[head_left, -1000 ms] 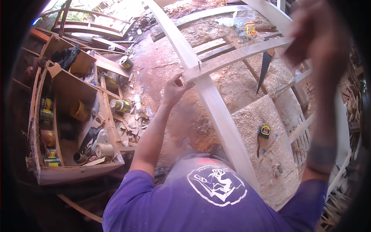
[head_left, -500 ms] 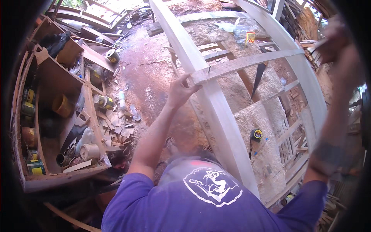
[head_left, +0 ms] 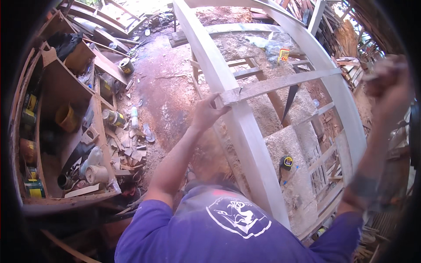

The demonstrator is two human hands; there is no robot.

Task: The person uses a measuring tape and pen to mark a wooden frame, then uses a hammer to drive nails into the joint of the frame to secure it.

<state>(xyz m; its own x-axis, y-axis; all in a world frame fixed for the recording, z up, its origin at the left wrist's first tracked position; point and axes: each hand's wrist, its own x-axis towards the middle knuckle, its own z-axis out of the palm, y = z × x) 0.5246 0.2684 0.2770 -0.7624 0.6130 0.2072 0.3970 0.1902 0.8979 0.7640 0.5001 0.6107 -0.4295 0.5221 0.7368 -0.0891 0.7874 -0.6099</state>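
slat (head_left: 283,82): pale wood, rough | beam (head_left: 247,140) under slat: wood, smooth, matt | nail (head_left: 240,90) in slat: metal | bag (head_left: 269,44) beyond slat: clear plastic, glossy

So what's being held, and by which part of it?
The left hand holds the slat by its left end, near the nail; the right hand is too blurred to tell.

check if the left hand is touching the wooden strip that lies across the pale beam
Touching. The head view shows it: the left hand grips the left end of the wooden strip, with no gap between them.
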